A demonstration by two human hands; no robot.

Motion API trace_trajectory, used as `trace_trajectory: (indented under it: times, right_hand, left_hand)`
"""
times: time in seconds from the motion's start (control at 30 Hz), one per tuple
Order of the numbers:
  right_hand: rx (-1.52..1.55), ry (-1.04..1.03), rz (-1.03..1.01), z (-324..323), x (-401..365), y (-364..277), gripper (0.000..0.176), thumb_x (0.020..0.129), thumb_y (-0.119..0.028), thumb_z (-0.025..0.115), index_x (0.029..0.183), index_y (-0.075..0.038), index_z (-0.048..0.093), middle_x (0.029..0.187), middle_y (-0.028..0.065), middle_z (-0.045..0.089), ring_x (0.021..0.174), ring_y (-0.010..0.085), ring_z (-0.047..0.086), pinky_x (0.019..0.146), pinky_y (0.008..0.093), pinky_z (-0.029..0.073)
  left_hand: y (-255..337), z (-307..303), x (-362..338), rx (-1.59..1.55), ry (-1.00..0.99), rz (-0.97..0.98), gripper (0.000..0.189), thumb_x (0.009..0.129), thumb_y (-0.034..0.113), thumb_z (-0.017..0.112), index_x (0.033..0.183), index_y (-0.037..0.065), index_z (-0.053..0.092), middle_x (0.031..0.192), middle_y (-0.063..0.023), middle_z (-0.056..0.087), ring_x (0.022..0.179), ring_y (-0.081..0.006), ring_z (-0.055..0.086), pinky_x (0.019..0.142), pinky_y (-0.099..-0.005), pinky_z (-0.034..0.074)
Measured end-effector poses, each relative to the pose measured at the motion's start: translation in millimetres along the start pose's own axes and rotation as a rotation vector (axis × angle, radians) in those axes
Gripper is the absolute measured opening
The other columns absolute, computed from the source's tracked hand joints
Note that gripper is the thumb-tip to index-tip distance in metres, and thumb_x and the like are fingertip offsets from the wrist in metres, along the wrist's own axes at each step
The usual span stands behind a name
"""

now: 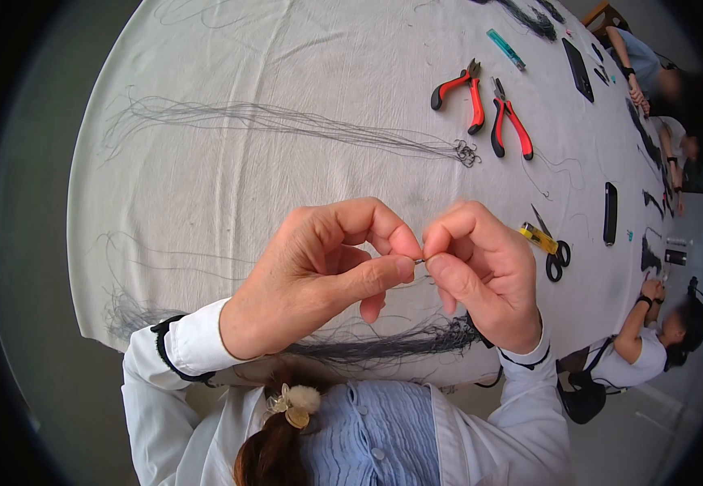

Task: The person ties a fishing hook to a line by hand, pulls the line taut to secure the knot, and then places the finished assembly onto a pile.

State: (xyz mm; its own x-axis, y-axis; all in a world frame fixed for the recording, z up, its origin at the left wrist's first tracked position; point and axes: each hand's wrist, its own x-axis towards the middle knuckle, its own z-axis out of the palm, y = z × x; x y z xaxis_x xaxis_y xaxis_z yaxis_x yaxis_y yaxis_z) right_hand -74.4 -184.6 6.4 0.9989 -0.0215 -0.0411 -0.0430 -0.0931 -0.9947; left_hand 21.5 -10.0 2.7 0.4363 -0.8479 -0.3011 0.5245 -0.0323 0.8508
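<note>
My left hand (pixel 319 271) and my right hand (pixel 481 271) meet above the cloth, fingertips nearly touching. Both pinch a tiny dark piece (pixel 419 261) between thumb and forefinger; its shape is too small to make out. Faint thin strands (pixel 181 266) run leftward from behind my left hand. Beneath my wrists lies a thick bundle of dark strands (pixel 384 347), partly hidden by my hands and sleeves. Farther up, a thinner bundle of strands with small hooked ends (pixel 303 124) is laid across the white cloth (pixel 287 182).
Two red-handled pliers (pixel 478 97) (pixel 513 125), a teal lighter (pixel 505 49), a yellow lighter (pixel 538 237), black scissors (pixel 558 261) and two black phones (pixel 578 70) (pixel 610 214) lie on the right. Several people (pixel 639 340) sit along the table's far right edge.
</note>
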Motion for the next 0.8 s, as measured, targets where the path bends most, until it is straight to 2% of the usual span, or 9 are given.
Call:
trace_trajectory:
  times: [0.17,0.23,0.33,0.47,0.53,0.67,0.73,0.77,0.8]
  right_hand:
    - [-0.232,0.092,-0.091,0,2,-5,0.013,0.077,0.006,0.060,0.087,-0.001,0.057,0.078,0.0033,0.057,0.060,0.0047,0.052,0.049,0.0189,0.041]
    - [-0.530,0.116,-0.295,0,5,-12,0.020,0.070,0.006,0.067,0.087,-0.002,0.062,0.078,0.0038,0.057,0.058,0.0076,0.053,0.047,0.0201,0.041]
    - [-0.650,0.129,-0.464,-1,4,-7,0.029,0.063,0.005,0.072,0.091,-0.002,0.065,0.079,0.0047,0.057,0.057,0.0109,0.053,0.047,0.0211,0.042]
    - [-0.829,0.137,-0.647,0,4,-3,0.032,0.060,0.004,0.073,0.091,-0.002,0.065,0.080,0.0052,0.057,0.057,0.0121,0.053,0.045,0.0221,0.042]
    - [-1.039,0.166,-0.736,3,2,-1,0.025,0.060,0.003,0.076,0.082,-0.004,0.067,0.076,0.0046,0.056,0.052,0.0126,0.046,0.043,0.0236,0.037]
    - [-1.017,0.117,-0.723,-2,6,0,0.028,0.059,0.004,0.074,0.085,0.000,0.064,0.079,0.0057,0.057,0.053,0.0122,0.050,0.044,0.0220,0.041]
    - [-0.750,0.214,-0.607,-3,8,6,0.021,0.064,0.004,0.073,0.082,-0.001,0.064,0.076,0.0052,0.059,0.053,0.0092,0.048,0.043,0.0205,0.038]
    - [-0.750,0.215,-0.606,-3,8,3,0.021,0.064,0.004,0.073,0.082,-0.001,0.064,0.076,0.0052,0.059,0.053,0.0092,0.048,0.043,0.0205,0.038]
    - [-0.659,0.215,-0.468,-3,8,-2,0.018,0.066,0.004,0.072,0.080,-0.002,0.064,0.075,0.0045,0.059,0.054,0.0078,0.049,0.043,0.0201,0.037]
  left_hand:
    - [2,0,1,0.010,0.022,-0.016,0.009,0.085,0.010,0.061,0.088,0.001,0.058,0.077,-0.0044,0.061,0.058,-0.0069,0.058,0.048,-0.0183,0.045]
    - [2,0,1,-0.006,0.023,-0.032,0.009,0.085,0.009,0.061,0.088,0.001,0.058,0.076,-0.0042,0.061,0.058,-0.0068,0.058,0.048,-0.0184,0.045]
    - [0,-2,1,0.019,0.009,-0.034,0.009,0.085,0.009,0.060,0.088,0.001,0.058,0.076,-0.0043,0.061,0.057,-0.0068,0.058,0.048,-0.0184,0.045]
    - [-2,-3,3,-0.053,0.002,-0.081,0.010,0.086,0.010,0.060,0.088,0.001,0.058,0.077,-0.0043,0.060,0.055,-0.0066,0.056,0.048,-0.0184,0.045]
    - [-6,-5,4,-0.149,-0.024,-0.115,0.011,0.087,0.011,0.058,0.091,0.001,0.057,0.078,-0.0042,0.059,0.052,-0.0058,0.054,0.048,-0.0184,0.045]
    - [1,-2,6,-0.228,0.009,-0.231,0.010,0.088,0.011,0.056,0.092,0.001,0.056,0.079,-0.0038,0.057,0.050,-0.0050,0.051,0.048,-0.0183,0.046]
    - [4,-1,6,-0.262,0.008,-0.240,0.012,0.089,0.013,0.053,0.092,0.001,0.055,0.079,-0.0032,0.056,0.050,-0.0044,0.052,0.047,-0.0181,0.046]
    - [6,0,5,-0.262,0.009,-0.240,0.012,0.089,0.013,0.053,0.092,0.001,0.055,0.079,-0.0032,0.056,0.050,-0.0044,0.052,0.047,-0.0181,0.046]
    - [8,3,3,-0.146,0.032,-0.167,0.011,0.089,0.012,0.054,0.091,0.001,0.054,0.079,-0.0031,0.056,0.051,-0.0047,0.053,0.047,-0.0181,0.046]
